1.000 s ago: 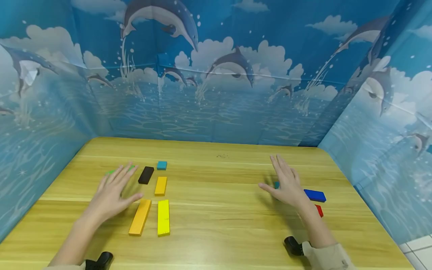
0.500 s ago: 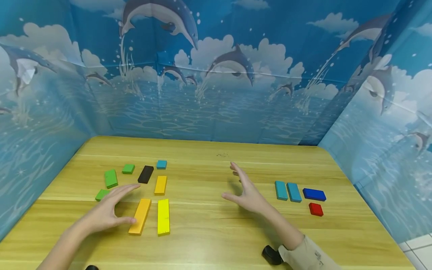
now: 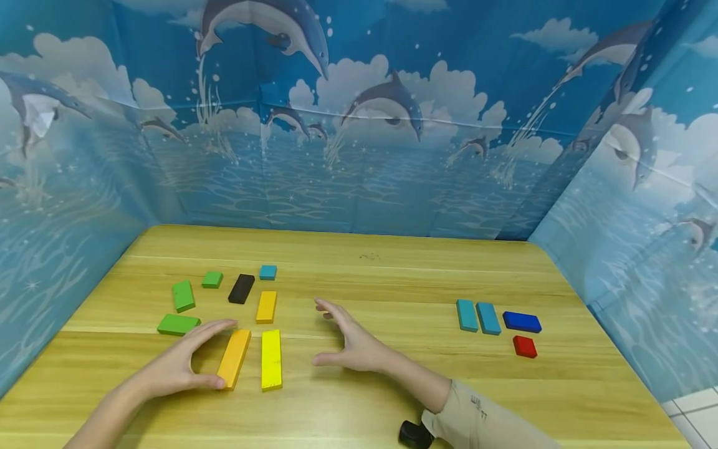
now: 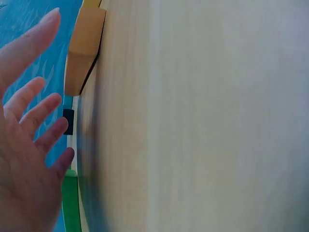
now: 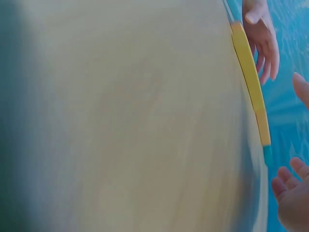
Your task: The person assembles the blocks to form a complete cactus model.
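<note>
My left hand point(image 3: 179, 365) hovers just left of a long orange block point(image 3: 234, 360) on the wooden table, thumb and fingers spread apart. In the head view its thumb tip overlaps the block's near end. The left wrist view shows the orange block point(image 4: 84, 50) beyond the thumb, with nothing between the fingers. To the right of the long yellow block point(image 3: 272, 360), my right hand point(image 3: 356, 343) is held above the table, thumb and fingers parted and holding nothing. A shorter orange-yellow block point(image 3: 266, 307) lies behind the yellow one.
Several green blocks point(image 3: 178, 324), a black block point(image 3: 242, 289) and a small teal block point(image 3: 268, 272) lie at the back left. On the right are two teal blocks point(image 3: 467, 315), a blue block point(image 3: 522, 322) and a red block point(image 3: 525, 347). A dolphin-print curtain point(image 3: 359, 174) borders the table.
My right hand has swept left from beside the teal blocks to near the yellow block. My left hand has drawn back from the green blocks to the orange block. The blocks stay in place.
</note>
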Action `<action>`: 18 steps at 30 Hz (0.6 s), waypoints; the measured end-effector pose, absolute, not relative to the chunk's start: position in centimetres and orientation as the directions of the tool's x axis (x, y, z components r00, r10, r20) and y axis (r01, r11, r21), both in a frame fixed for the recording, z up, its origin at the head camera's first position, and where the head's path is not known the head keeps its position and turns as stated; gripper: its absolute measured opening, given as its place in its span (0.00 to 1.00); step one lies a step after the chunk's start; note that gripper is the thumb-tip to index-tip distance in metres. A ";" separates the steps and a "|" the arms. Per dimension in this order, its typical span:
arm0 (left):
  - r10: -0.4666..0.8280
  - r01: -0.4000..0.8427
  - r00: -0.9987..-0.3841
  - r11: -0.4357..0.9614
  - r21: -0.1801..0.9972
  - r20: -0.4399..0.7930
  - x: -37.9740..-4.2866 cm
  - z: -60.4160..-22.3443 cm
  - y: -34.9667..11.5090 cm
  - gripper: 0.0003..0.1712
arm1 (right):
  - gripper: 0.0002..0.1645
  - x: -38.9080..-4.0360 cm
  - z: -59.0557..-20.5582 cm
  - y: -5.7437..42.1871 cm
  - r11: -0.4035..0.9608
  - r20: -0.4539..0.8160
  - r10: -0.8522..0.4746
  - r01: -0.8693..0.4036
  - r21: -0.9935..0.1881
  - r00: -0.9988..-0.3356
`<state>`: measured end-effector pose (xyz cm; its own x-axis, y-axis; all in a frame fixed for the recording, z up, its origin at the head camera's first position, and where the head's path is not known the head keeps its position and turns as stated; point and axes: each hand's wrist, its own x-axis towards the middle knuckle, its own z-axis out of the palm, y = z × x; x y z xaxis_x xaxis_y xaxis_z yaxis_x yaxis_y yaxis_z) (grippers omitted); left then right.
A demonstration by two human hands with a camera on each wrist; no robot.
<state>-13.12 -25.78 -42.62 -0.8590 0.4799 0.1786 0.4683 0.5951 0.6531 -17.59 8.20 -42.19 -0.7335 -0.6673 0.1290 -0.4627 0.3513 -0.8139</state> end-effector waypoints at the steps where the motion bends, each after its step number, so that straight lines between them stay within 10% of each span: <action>1: 0.484 0.469 -0.857 0.596 0.652 0.174 -13.1 -42.7 -25.8 0.49 | 0.57 -17.6 -42.3 7.9 0.348 0.125 -0.680 -0.468 -0.812 -0.722; 18: 0.518 0.468 -0.842 0.561 0.683 0.152 -13.1 -43.4 -26.1 0.51 | 0.55 -17.3 -43.5 3.7 0.347 0.107 -0.813 -0.625 -0.700 -0.572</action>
